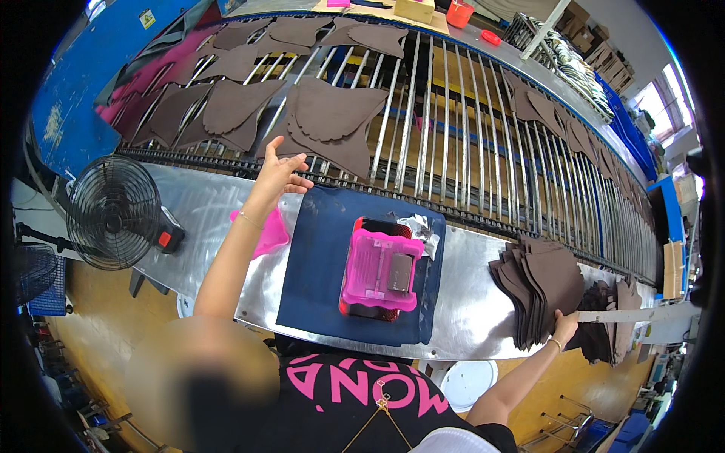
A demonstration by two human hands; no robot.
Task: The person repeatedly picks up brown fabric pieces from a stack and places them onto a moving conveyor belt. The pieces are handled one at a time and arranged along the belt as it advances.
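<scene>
My left hand (284, 178) reaches over the conveyor's near edge with its fingers spread and nothing in them. Just beyond its fingertips lie overlapping brown cut pieces (340, 113), flat and with a scalloped edge, on the conveyor's metal rods (419, 128). At the right of the metal table, my right hand (565, 328) closes on the near edge of a fanned stack of brown cut pieces (538, 287). Part of its fingers is hidden by the stack. Between my hands, a pink plastic tray (366, 264) with a small metallic block (400, 272) rests on a dark blue mat (317, 279).
A black fan (113, 211) stands at the left end of the metal table (472, 294). Near my left forearm lies another pink piece (272, 235). More brown pieces (532, 106) lie along the conveyor's far right. Darker pieces (596, 340) sit past my right hand.
</scene>
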